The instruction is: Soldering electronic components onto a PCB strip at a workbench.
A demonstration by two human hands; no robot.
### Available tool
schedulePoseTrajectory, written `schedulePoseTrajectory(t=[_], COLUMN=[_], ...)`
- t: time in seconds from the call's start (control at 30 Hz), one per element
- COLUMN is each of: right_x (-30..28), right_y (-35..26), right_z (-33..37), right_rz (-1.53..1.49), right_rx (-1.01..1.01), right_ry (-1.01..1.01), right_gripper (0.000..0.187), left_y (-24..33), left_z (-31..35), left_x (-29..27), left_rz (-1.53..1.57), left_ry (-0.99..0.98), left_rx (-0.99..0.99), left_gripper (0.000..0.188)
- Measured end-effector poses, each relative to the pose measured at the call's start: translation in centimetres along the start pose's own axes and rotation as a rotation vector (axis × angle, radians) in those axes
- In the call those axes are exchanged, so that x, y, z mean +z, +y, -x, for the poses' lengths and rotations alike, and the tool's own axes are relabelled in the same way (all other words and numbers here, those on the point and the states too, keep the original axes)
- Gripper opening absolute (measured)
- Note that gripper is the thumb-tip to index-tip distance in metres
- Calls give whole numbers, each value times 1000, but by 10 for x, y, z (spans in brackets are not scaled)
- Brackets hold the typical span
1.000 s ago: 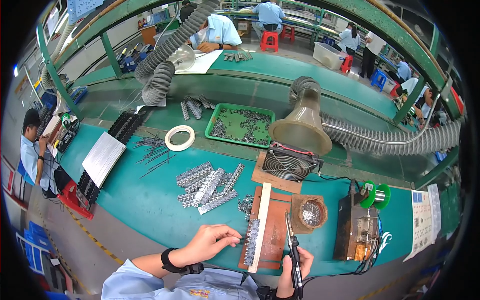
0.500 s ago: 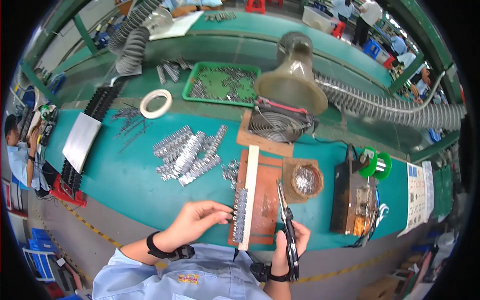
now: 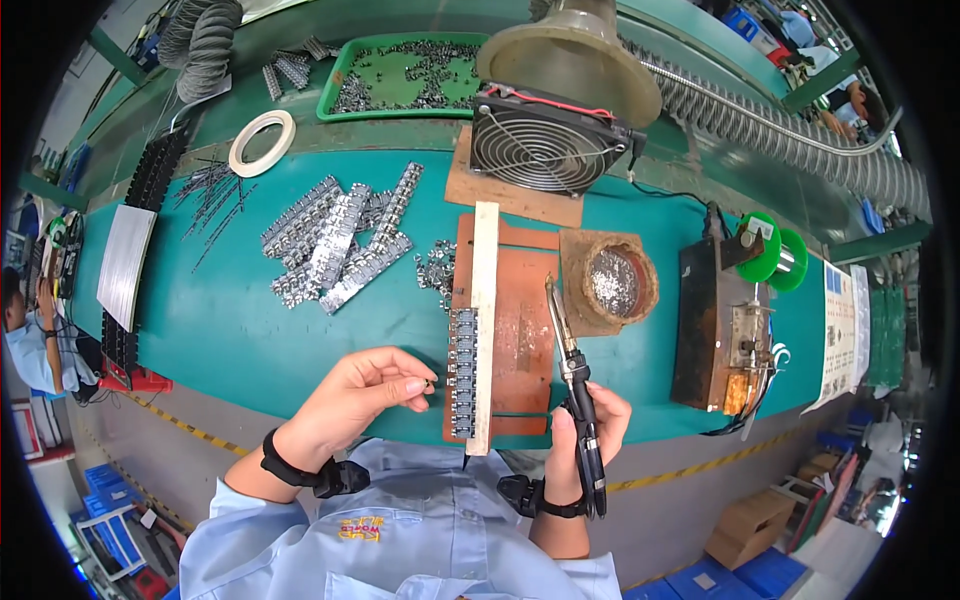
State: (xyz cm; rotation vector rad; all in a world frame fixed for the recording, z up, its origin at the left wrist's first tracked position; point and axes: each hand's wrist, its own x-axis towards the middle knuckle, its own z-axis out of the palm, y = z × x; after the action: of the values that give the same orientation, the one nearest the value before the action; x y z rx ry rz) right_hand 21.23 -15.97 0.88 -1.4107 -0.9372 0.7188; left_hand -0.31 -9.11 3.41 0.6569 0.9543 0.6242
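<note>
My left hand (image 3: 372, 388) pinches a tiny dark part (image 3: 428, 386) between thumb and fingertips, just left of a row of small components (image 3: 463, 375). That row stands along the left side of a pale wooden strip (image 3: 484, 270), which lies on a reddish-brown board (image 3: 524, 340). In my right hand (image 3: 590, 435) is a soldering iron (image 3: 578, 385) with a black handle, its tip pointing away from me at the board's right edge. Beyond the tip stands a round pot (image 3: 612, 282) with silvery solder bits. A small heap of loose metal parts (image 3: 436, 268) lies left of the strip.
Several metal component strips (image 3: 335, 235) are piled on the green mat. Behind are a tape roll (image 3: 262, 143), a green tray (image 3: 405, 80) of small parts and a fan (image 3: 545, 145) under an extraction hood (image 3: 570, 60). A solder wire spool (image 3: 775, 250) tops a box at right.
My left hand has drawn slightly away from the component row, with a tiny part now showing in its fingertips. The view has tilted downward. The soldering iron stays in my right hand.
</note>
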Motion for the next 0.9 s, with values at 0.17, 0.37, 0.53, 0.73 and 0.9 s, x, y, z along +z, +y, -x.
schedulePoseTrajectory(t=[0.17, 0.37, 0.53, 0.73, 0.9], right_x=[4, 1, -3, -6, 8], right_y=[4, 17, 17, -2, -34], right_z=[-6, -11, -13, -10, -9], right_rz=[-10, -22, 81, -25, -104], right_rx=[-24, -106, -241, -174, -307], right_ry=[-8, -7, -52, -155, -436], right_gripper=[35, 39, 36, 35, 38], left_y=[-2, -4, -1, -2, -10], left_z=[-8, -15, -4, 6, 8], left_x=[4, 9, 13, 34, 42], left_rz=[8, -4, -2, -149, -305], left_ry=[-19, -22, -38, -82, -98], left_rx=[-30, -44, 63, 397, 599], left_gripper=[11, 11, 8, 6, 7])
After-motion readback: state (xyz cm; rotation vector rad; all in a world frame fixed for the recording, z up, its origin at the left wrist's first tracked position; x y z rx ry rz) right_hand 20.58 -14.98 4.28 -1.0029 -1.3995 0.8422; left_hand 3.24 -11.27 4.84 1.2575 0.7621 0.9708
